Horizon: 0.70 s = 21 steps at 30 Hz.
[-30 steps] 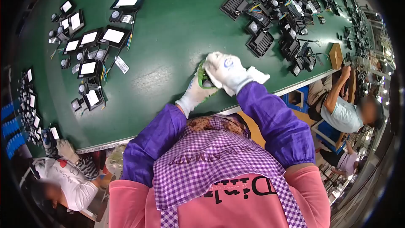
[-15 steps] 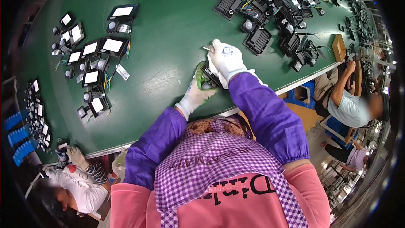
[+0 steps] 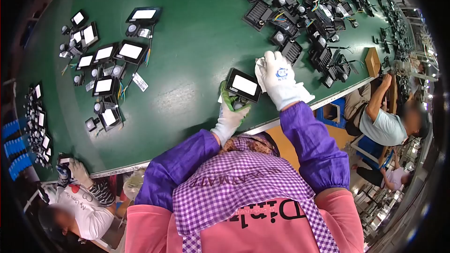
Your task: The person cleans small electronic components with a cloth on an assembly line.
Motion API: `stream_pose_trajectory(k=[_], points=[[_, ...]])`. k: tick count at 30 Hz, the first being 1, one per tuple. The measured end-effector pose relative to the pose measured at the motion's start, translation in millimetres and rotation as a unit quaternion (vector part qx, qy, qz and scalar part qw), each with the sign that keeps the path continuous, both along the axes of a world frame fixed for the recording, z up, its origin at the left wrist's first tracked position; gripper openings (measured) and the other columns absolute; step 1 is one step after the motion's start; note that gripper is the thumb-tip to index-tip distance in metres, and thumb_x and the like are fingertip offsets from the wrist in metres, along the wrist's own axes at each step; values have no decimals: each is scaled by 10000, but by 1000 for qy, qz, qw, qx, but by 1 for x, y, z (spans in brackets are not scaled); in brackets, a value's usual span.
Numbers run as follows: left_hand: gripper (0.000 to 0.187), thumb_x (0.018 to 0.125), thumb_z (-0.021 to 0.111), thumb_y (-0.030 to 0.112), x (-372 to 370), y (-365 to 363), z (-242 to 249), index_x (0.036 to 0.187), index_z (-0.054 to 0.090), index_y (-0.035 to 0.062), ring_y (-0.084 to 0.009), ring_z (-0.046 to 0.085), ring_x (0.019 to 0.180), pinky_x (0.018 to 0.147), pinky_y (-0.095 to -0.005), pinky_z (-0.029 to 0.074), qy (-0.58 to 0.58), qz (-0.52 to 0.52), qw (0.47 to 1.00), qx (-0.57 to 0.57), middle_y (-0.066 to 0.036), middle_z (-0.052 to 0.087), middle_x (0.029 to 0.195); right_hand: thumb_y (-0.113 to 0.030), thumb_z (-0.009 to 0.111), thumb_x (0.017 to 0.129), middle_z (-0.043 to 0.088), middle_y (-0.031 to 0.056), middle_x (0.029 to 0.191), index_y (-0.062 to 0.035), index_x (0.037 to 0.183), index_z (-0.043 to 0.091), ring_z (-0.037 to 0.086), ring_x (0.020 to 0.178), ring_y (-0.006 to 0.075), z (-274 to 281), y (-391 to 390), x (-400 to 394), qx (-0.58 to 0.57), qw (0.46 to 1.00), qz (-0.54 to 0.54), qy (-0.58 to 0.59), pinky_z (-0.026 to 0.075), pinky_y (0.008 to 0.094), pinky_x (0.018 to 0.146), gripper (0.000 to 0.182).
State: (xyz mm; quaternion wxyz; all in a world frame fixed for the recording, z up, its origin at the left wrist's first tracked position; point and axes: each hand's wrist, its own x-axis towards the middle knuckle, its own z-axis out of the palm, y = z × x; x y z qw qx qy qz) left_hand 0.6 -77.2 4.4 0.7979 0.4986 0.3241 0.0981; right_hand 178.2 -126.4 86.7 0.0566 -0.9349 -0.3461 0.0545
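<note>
A black floodlight with a white front panel [image 3: 243, 85] is tilted up over the green table near its front edge. My left hand [image 3: 230, 112], in a white glove with green on the fingers, grips its lower part by the round sensor. To the right of the lamp, my right hand [image 3: 279, 77] wears a white glove and is closed on a white cloth [image 3: 303, 94], whose ends stick out by the fingers and below the wrist. The right hand is apart from the lamp.
Several finished-looking floodlights [image 3: 104, 85] lie panel up on the green table [image 3: 187, 42] at the left. A large pile of lamps with wires [image 3: 323, 14] lies at the right. A cardboard box [image 3: 373, 62] stands by a seated person [image 3: 384, 122]; another person [image 3: 84, 211] sits lower left.
My right hand has moved right, off the floodlight, with the cloth. The lamp in my left hand has moved slightly right, and its white panel now shows.
</note>
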Motion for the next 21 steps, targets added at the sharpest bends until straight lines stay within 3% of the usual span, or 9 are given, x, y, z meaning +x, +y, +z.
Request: stream_pose_trajectory(k=[1, 3, 5, 7, 8, 12, 15, 18, 21], points=[[1006, 763, 728, -62, 0, -1, 3, 1537, 109, 109, -176, 607, 988, 777, -283, 548, 8, -2, 1000, -8, -106, 518, 1223, -373, 650, 876, 605, 139, 1073, -75, 956, 593, 607, 1026, 331, 27, 12, -11, 11, 986, -69, 151, 493, 428, 825, 314], [1008, 768, 736, -39, 2, 2, 7, 1538, 100, 100, -164, 602, 951, 739, -269, 539, 40, -25, 998, -35, -100, 535, 1194, -359, 636, 887, 614, 157, 1077, -81, 1113, 591, 601, 1022, 376, 42, 19, -28, -68, 990, 1, 121, 486, 467, 835, 361], [1005, 774, 738, -20, 4, 4, 8, 1538, 94, 89, -154, 594, 912, 703, -251, 525, 87, -59, 992, -74, -94, 551, 1167, -348, 636, 888, 613, 195, 1082, -88, 1181, 604, 593, 1044, 388, 22, 17, -42, -55, 995, 8, 78, 481, 467, 849, 394], [1014, 770, 751, 8, 4, -4, 3, 1535, 88, 71, -150, 577, 893, 721, -254, 507, 30, -8, 999, 16, -87, 559, 1149, -342, 626, 901, 606, 213, 1123, -88, 1210, 625, 582, 1074, 375, 3, 17, -53, -4, 996, -13, 85, 479, 443, 870, 400], [1019, 768, 754, 11, 4, -6, -1, 1536, 86, 71, -152, 574, 907, 740, -262, 507, 27, -4, 998, 51, -88, 559, 1150, -310, 624, 903, 590, 238, 1189, -76, 1243, 617, 576, 1076, 418, -2, 16, -51, -19, 989, -15, 144, 474, 458, 881, 413], [1001, 771, 756, 26, 4, -16, -24, 1521, 94, 49, -167, 558, 1065, 873, -310, 501, 34, -24, 998, 52, -102, 552, 1178, -227, 625, 878, 611, 237, 1038, -29, 1170, 610, 603, 971, 414, -23, 16, -64, 23, 993, -22, 111, 484, 465, 832, 353], [936, 773, 747, 11, 4, -21, -31, 1491, 149, 35, -185, 551, 1118, 917, -321, 494, 25, -12, 999, 42, -116, 528, 1224, -212, 629, 870, 613, 235, 1022, -10, 1113, 629, 602, 948, 413, -23, 22, -70, 61, 994, -50, 73, 486, 469, 825, 316], [853, 792, 735, 48, 5, -20, -17, 1461, 206, 23, -217, 540, 1153, 961, -340, 473, 3, 14, 999, 36, -136, 498, 1277, -196, 629, 865, 614, 234, 1017, 6, 1079, 642, 601, 942, 412, -22, 24, -72, 15, 994, -60, 87, 487, 468, 829, 295], [794, 833, 706, 158, 12, -16, -21, 1449, 230, 4, -267, 501, 1203, 1022, -377, 417, 25, -42, 979, 195, -163, 466, 1319, -189, 623, 864, 613, 229, 997, 13, 1060, 646, 604, 933, 412, -17, 30, -81, 23, 995, -33, 95, 486, 473, 829, 283]])
